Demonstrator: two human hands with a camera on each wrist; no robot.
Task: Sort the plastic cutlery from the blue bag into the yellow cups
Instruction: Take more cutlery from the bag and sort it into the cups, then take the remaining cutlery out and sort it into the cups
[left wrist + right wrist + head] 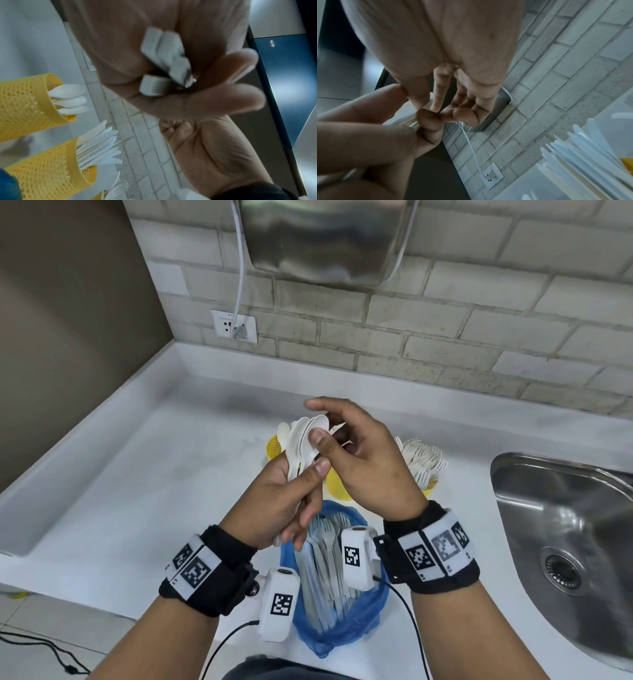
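Observation:
My left hand [291,491] grips a bundle of white plastic spoons [301,445] by the handles; the handle ends [163,54] poke out of its fist. My right hand [327,436] is over the spoon bowls, thumb on the front and curled fingers behind, pinching them. Both hands hover above three yellow mesh cups: one holding spoons [25,105], one holding knives [51,175], and one packed with forks [426,470]. The blue bag [346,628] lies open near the counter's front edge with several forks inside, partly hidden by the wrist cameras.
A steel sink [565,525] is set into the white counter [137,474] on the right. A brick wall behind carries a socket [234,326] with a white cable running up to a metal appliance [325,241]. A brown wall bounds the left.

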